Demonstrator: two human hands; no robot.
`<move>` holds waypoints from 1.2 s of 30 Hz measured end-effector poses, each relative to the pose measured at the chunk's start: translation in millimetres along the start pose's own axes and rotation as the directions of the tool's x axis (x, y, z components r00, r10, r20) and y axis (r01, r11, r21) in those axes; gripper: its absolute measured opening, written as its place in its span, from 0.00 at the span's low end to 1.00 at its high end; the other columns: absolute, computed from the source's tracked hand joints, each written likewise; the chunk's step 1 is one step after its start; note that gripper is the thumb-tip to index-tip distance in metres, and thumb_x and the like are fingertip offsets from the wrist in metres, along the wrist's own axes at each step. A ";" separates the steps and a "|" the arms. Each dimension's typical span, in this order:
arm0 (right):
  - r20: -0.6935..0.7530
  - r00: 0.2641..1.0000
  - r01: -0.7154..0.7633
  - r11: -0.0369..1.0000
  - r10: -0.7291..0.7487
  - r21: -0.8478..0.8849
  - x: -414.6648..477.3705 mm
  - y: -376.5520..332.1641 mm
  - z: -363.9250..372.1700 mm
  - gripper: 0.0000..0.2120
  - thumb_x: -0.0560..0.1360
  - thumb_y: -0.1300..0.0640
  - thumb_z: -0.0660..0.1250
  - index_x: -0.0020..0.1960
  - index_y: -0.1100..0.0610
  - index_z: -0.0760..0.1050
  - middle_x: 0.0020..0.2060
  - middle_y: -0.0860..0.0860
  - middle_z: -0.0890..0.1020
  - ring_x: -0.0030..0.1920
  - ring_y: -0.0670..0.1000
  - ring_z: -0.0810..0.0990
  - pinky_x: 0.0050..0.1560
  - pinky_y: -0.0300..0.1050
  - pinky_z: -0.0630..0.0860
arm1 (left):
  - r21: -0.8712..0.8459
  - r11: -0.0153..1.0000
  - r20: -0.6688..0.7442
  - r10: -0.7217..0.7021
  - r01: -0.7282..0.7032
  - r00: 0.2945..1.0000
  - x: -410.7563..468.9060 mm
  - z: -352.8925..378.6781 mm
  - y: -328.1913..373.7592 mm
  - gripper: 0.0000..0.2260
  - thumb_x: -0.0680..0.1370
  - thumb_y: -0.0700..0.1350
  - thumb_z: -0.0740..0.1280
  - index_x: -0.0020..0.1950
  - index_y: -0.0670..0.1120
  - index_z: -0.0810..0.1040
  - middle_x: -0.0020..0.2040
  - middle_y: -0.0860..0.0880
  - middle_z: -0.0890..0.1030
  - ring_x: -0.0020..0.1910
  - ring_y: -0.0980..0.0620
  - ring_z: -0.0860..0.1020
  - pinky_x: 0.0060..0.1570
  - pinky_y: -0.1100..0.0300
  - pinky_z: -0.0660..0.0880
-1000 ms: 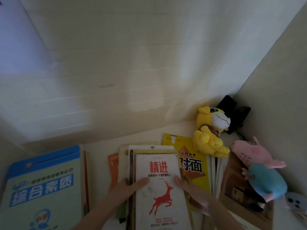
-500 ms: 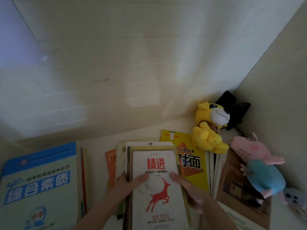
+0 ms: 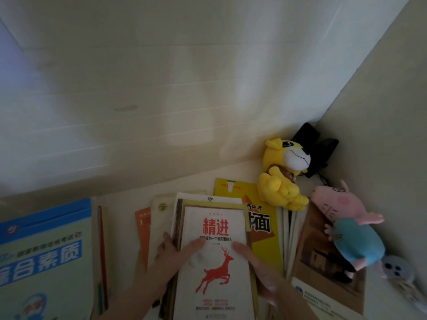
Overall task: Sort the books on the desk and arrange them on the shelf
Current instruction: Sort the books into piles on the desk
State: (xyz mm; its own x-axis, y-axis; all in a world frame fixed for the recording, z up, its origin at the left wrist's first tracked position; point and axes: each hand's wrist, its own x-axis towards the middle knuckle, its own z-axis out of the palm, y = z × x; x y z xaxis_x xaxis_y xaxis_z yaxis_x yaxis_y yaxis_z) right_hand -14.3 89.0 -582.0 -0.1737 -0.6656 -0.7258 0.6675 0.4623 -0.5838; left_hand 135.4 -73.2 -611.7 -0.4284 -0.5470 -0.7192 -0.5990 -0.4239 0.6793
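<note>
**Status.** The left hand (image 3: pixel 171 257) and the right hand (image 3: pixel 261 271) clasp the centre pile (image 3: pixel 179 227) from its two long sides. Each thumb lies flat on the top item, the white deer book (image 3: pixel 215 294). The left fingers curl against the pile's left edge. The right fingers are hidden past its right edge, so their reach under the pile cannot be confirmed.

**Location.** The centre pile rests on the desk (image 3: pixel 120 215), near the front edge, midway along it. It overlaps an orange book (image 3: pixel 142 225) on its left and a yellow book (image 3: pixel 263 239) on its right. A blue-and-green workbook (image 3: pixel 44 250) lies at the front left corner. A brown-covered book (image 3: pixel 323 262) lies at the right, under a pig plush (image 3: pixel 351 229). A yellow plush (image 3: pixel 279 181) sits toward the back right corner. No shelf is identifiable in this view.

**Change.** Over the last second both hands keep the same hold and the pile has not left the desk. Only the view has shifted slightly.

**Meaning for the task.** Judged from this, the step in hand is squaring and securing the pile, not yet transferring it. Sorting is at an early stage: all visible books lie flat on the desk.
</note>
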 end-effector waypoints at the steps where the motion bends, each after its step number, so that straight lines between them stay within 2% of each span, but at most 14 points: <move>1: 0.002 1.000 0.004 1.000 -0.004 0.003 0.0 -0.2 1.0 0.39 0.59 0.43 0.77 0.66 0.56 0.72 0.56 0.60 0.83 0.56 0.61 0.82 0.55 0.56 0.78 | -0.016 1.000 -0.011 -0.009 0.009 1.000 1.7 -0.1 -0.1 0.69 0.48 0.76 0.71 0.78 0.50 0.41 0.77 0.46 0.54 0.73 0.43 0.62 0.71 0.45 0.62; 4: 0.004 1.000 0.023 1.000 -0.023 0.009 -0.2 -1.3 5.3 0.36 0.62 0.43 0.75 0.66 0.56 0.72 0.56 0.60 0.83 0.55 0.61 0.82 0.54 0.56 0.79 | -0.025 0.998 -0.044 -0.061 0.060 0.997 6.7 0.0 4.1 0.70 0.44 0.76 0.73 0.78 0.50 0.48 0.74 0.44 0.62 0.68 0.41 0.69 0.64 0.43 0.71; 8: 0.025 0.999 0.045 0.999 -0.044 -0.010 0.4 -4.0 3.7 0.39 0.61 0.43 0.76 0.68 0.55 0.70 0.58 0.60 0.82 0.58 0.62 0.81 0.61 0.60 0.75 | -0.029 0.994 -0.077 -0.111 0.109 0.991 16.8 4.0 3.6 0.68 0.42 0.76 0.73 0.76 0.51 0.53 0.71 0.44 0.65 0.67 0.41 0.70 0.62 0.42 0.72; 12: -0.006 0.998 0.069 0.997 -0.069 -0.027 -2.4 -13.6 -12.3 0.41 0.61 0.43 0.78 0.69 0.54 0.68 0.59 0.60 0.81 0.58 0.63 0.80 0.62 0.62 0.74 | -0.112 0.987 -0.014 -0.113 0.111 0.993 27.8 19.0 4.0 0.59 0.46 0.72 0.77 0.73 0.56 0.61 0.65 0.46 0.75 0.59 0.43 0.78 0.53 0.45 0.79; 15: -0.043 0.998 0.050 0.998 -0.051 -0.027 -6.1 -25.2 -34.0 0.42 0.61 0.43 0.79 0.70 0.54 0.68 0.59 0.60 0.81 0.58 0.64 0.80 0.63 0.63 0.74 | -0.156 0.985 0.045 -0.060 0.067 0.997 29.3 44.7 17.0 0.53 0.48 0.69 0.79 0.68 0.50 0.70 0.58 0.46 0.80 0.51 0.45 0.82 0.46 0.47 0.81; 17: -0.061 0.998 0.029 0.999 -0.031 -0.024 -10.0 -34.4 -50.2 0.43 0.59 0.42 0.79 0.69 0.56 0.70 0.58 0.61 0.81 0.57 0.64 0.81 0.60 0.61 0.75 | -0.131 0.991 0.080 -0.027 0.038 0.996 32.8 65.1 26.9 0.49 0.50 0.68 0.79 0.66 0.49 0.72 0.57 0.47 0.81 0.50 0.46 0.83 0.46 0.48 0.82; 19: -0.071 0.997 0.010 1.000 -0.012 -0.026 -15.4 -42.7 -64.6 0.47 0.51 0.42 0.82 0.65 0.58 0.74 0.57 0.63 0.82 0.56 0.64 0.81 0.56 0.59 0.77 | -0.103 0.994 0.140 -0.013 0.027 0.990 35.6 83.7 37.6 0.53 0.49 0.67 0.80 0.69 0.49 0.69 0.61 0.47 0.79 0.54 0.46 0.81 0.49 0.48 0.81; 21: -0.070 0.998 0.001 1.000 -0.002 -0.008 -18.9 -50.6 -74.5 0.49 0.46 0.42 0.84 0.63 0.60 0.75 0.56 0.64 0.82 0.54 0.65 0.82 0.50 0.56 0.80 | -0.076 0.996 0.160 -0.023 0.035 0.987 40.3 98.5 45.7 0.63 0.45 0.69 0.79 0.75 0.51 0.59 0.68 0.45 0.73 0.60 0.44 0.77 0.54 0.46 0.79; 22: -0.081 0.997 -0.004 1.000 0.004 0.000 -18.3 -52.4 -79.2 0.48 0.47 0.42 0.84 0.63 0.60 0.75 0.55 0.64 0.82 0.53 0.65 0.82 0.48 0.55 0.81 | -0.050 0.997 0.156 -0.049 0.057 0.986 43.9 103.2 48.0 0.68 0.43 0.71 0.78 0.76 0.51 0.54 0.70 0.44 0.70 0.62 0.43 0.75 0.57 0.45 0.77; 24: -0.121 0.993 -0.012 1.000 0.012 -0.001 -16.0 -55.2 -87.4 0.40 0.57 0.44 0.79 0.63 0.61 0.75 0.54 0.64 0.82 0.52 0.64 0.83 0.50 0.56 0.80 | -0.024 0.995 0.159 -0.094 0.099 0.983 50.3 109.3 50.8 0.72 0.41 0.72 0.76 0.77 0.49 0.48 0.71 0.44 0.69 0.64 0.42 0.74 0.60 0.45 0.75; 27: -0.188 0.982 -0.007 1.000 0.002 -0.024 -11.5 -59.3 -96.7 0.34 0.62 0.47 0.75 0.63 0.62 0.75 0.53 0.64 0.83 0.52 0.64 0.83 0.55 0.59 0.77 | -0.053 0.991 0.212 -0.113 0.127 0.971 47.9 113.4 58.2 0.72 0.42 0.69 0.78 0.77 0.42 0.51 0.67 0.43 0.74 0.60 0.44 0.77 0.59 0.48 0.76; 31: -0.200 0.980 -0.022 0.999 0.016 -0.027 -9.9 -62.3 -101.0 0.28 0.70 0.48 0.74 0.64 0.62 0.74 0.54 0.64 0.83 0.53 0.64 0.83 0.58 0.60 0.75 | -0.049 0.989 0.241 -0.123 0.139 0.963 49.1 114.8 58.0 0.70 0.44 0.67 0.78 0.77 0.43 0.49 0.66 0.43 0.75 0.60 0.45 0.78 0.59 0.48 0.76; 34: -0.202 0.979 -0.023 0.999 0.017 -0.028 -8.2 -58.5 -104.3 0.36 0.61 0.45 0.79 0.64 0.60 0.75 0.56 0.63 0.82 0.56 0.64 0.82 0.62 0.62 0.73 | -0.053 0.991 0.263 -0.108 0.126 0.959 46.6 113.4 57.5 0.69 0.47 0.67 0.79 0.77 0.42 0.50 0.64 0.44 0.77 0.57 0.45 0.79 0.57 0.49 0.77; 36: -0.205 0.979 -0.026 0.999 0.017 -0.039 -7.5 -58.1 -104.6 0.36 0.63 0.44 0.78 0.64 0.60 0.75 0.57 0.63 0.81 0.57 0.64 0.81 0.65 0.63 0.71 | -0.086 0.989 0.265 -0.090 0.117 0.960 42.1 112.3 57.6 0.64 0.50 0.66 0.80 0.77 0.43 0.53 0.61 0.44 0.79 0.53 0.46 0.81 0.53 0.48 0.79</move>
State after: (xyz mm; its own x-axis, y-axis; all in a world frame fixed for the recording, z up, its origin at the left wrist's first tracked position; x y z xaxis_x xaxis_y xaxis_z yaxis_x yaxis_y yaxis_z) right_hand -127.5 128.4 -580.7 -0.3074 -0.5232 -0.7949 0.6427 0.5019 -0.5789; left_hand 6.9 -39.6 -619.3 -0.5364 -0.2956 -0.7905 -0.5844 -0.5456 0.6006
